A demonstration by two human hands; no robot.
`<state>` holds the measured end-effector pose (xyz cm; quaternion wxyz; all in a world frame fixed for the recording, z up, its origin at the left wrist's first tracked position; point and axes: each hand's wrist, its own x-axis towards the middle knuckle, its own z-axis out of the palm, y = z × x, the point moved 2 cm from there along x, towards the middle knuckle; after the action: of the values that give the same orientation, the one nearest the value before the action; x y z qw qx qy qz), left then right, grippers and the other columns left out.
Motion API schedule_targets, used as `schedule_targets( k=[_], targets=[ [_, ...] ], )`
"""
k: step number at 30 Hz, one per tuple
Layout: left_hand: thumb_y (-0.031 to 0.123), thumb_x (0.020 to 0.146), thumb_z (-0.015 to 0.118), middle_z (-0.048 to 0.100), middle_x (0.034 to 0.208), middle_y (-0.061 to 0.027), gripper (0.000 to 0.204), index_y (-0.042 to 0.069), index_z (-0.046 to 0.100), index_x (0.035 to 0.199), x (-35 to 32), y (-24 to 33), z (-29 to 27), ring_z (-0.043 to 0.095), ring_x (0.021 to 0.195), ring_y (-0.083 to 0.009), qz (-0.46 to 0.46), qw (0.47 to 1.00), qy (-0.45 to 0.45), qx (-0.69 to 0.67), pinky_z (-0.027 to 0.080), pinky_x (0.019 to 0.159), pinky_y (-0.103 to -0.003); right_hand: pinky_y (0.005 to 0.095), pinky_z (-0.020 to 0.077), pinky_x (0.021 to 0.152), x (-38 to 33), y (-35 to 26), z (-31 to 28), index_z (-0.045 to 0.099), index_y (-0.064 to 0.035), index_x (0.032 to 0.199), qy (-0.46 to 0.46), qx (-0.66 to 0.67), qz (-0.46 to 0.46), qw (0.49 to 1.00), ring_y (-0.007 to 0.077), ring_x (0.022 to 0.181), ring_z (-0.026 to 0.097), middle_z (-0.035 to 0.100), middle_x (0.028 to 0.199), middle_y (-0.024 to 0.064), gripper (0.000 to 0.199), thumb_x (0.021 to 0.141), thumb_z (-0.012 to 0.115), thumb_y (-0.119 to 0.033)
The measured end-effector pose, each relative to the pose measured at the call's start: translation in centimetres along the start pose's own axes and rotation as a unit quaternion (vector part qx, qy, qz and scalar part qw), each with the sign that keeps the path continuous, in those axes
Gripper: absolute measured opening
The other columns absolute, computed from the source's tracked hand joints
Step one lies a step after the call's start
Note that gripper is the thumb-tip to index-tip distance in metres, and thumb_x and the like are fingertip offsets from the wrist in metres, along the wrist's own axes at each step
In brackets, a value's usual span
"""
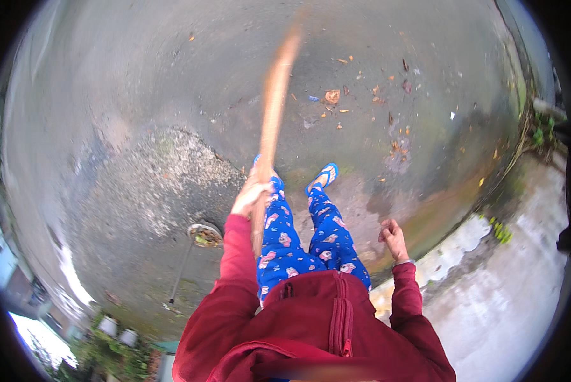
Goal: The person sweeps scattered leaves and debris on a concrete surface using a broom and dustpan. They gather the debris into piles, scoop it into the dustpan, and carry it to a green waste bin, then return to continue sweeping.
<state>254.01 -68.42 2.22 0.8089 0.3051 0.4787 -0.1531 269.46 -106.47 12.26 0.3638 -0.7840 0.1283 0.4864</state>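
From where I stand, white plant pots (118,332) sit among leafy green plants (101,352) at the yard's far left edge. The grey, damp-looking concrete ground (234,38) spreads from there, broken by a rough, pale, gravelly patch (171,172). Just beside that patch lies a round-edged, pale-rimmed pan (203,225) with dry leaves in it, its thin grey handle (182,270) pointing toward the plants.

Next comes the left hand (252,194), its grip clamped around a long, narrow, tan-brown, broom-like bundle (274,105). The bundle runs in front of the blue patterned trousers (282,239) and out over the ground, its far end blurred. A blue flip-flop (332,169) shows under the right foot. Beyond it, a crumpled orange-brown leaf (332,96) lies among scattered litter.

Farther right, the right hand (392,237) hangs near a pale concrete ledge (489,293), its grip curled together. Small yellow-green weeds (502,232) grow along the ledge's edge.
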Motion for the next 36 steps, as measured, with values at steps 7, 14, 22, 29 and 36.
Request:
schedule_targets(
  k=[7, 14, 22, 29, 36],
  targets=[
    [0.006, 0.064, 0.05, 0.043, 0.056, -0.0015, 0.012, 0.009, 0.043, 0.072, 4.0, 2.6, -2.6, 0.042, 0.043, -0.0125, -0.022, 0.97, 0.178, -0.166, 0.039, 0.041, -0.025, 0.024, 0.0426, 0.05, -1.7, 11.8, -5.0, 0.045, -0.0016, 0.092, 0.063, 0.132, 0.071, 0.987, 0.0125, 0.052, 0.049, 0.049, 0.061, 0.0049, 0.019, 0.074, 0.043, -0.006],
    [0.009, 0.067, 0.052, 0.046, 0.058, -0.0029, 0.006, 0.006, 0.047, 0.07, 12.1, -14.0, 21.1, 0.047, 0.048, -0.0167, -0.067, 0.985, 0.095, 0.128, 0.042, 0.043, -0.03, 0.0283, 0.0472, 0.048, -7.3, 22.8, -7.8, 0.044, -0.005, 0.091, 0.166, 0.263, 0.209, 0.927, 0.0147, 0.054, 0.051, 0.049, 0.066, 0.0061, 0.016, 0.077, 0.047, -0.012],
    [0.005, 0.061, 0.054, 0.042, 0.059, -0.003, 0.042, 0.009, 0.034, 0.098, 12.1, -9.2, 37.0, 0.044, 0.043, -0.0127, -0.175, 0.965, -0.184, 0.061, 0.039, 0.038, -0.027, 0.0273, 0.0469, 0.051, -6.4, 20.8, -6.3, 0.044, -0.0036, 0.093, 0.095, 0.261, 0.17, 0.946, 0.0149, 0.055, 0.051, 0.049, 0.066, 0.0063, 0.018, 0.075, 0.046, -0.008],
    [0.006, 0.066, 0.051, 0.039, 0.057, 0.0006, 0.036, 0.01, 0.037, 0.098, 3.1, 1.6, 28.5, 0.039, 0.043, -0.0082, -0.05, 0.983, -0.117, 0.129, 0.033, 0.036, -0.02, 0.0264, 0.0459, 0.05, -4.4, 18.8, -9.9, 0.046, -0.0035, 0.093, 0.146, 0.356, 0.109, 0.917, 0.0137, 0.055, 0.051, 0.049, 0.065, 0.0056, 0.018, 0.075, 0.045, -0.007],
    [0.011, 0.067, 0.052, 0.04, 0.054, -0.0001, 0.013, 0.008, 0.041, 0.062, 11.5, 11.0, 18.4, 0.039, 0.045, -0.0104, 0.015, 0.999, 0.009, -0.048, 0.036, 0.039, -0.022, 0.0268, 0.0438, 0.048, -5.1, 23.2, -8.2, 0.045, -0.0046, 0.088, 0.241, 0.449, 0.098, 0.855, 0.013, 0.052, 0.048, 0.047, 0.066, 0.0026, 0.016, 0.081, 0.049, -0.019]
  ],
)
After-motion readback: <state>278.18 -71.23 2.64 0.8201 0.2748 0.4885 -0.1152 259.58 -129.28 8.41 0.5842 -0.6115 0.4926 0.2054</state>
